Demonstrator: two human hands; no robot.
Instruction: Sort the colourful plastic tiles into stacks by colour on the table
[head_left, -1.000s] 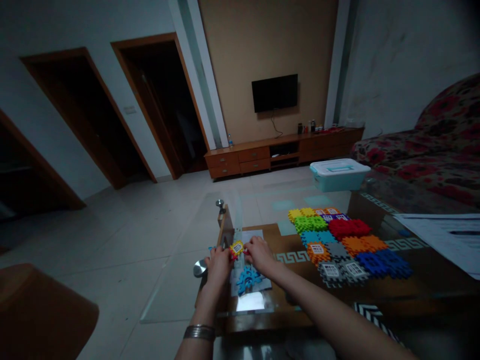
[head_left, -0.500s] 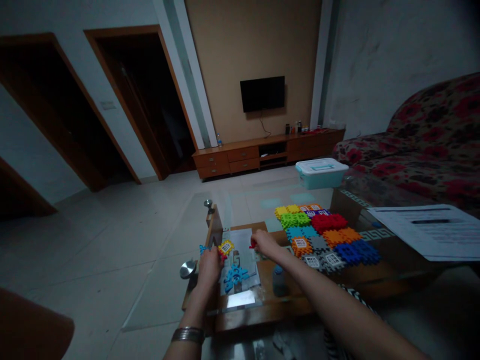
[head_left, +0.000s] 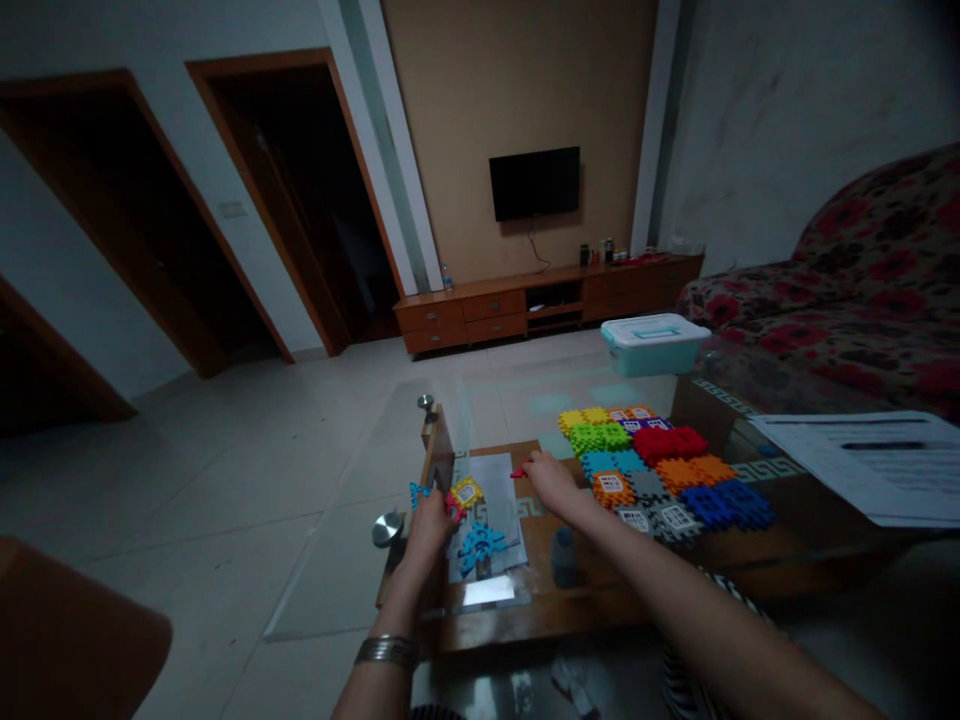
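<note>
My left hand grips a small joined cluster of plastic interlocking tiles, a yellow-framed tile with red and blue pieces attached. My right hand is apart from it, pinching a small red plastic piece in its fingertips. A blue gear-shaped tile lies on a sheet of paper below my hands. To the right, several coloured tiles form a tight patchwork on the table, close to my right hand.
The glass-topped table has a wooden panel beneath. A dark bottle stands near my right forearm. Printed papers lie at the right, and a teal box with a white lid sits at the far end. A floral sofa is behind.
My right hand has moved away from my left hand, rightward, carrying the small red piece. The view has also shifted slightly.
</note>
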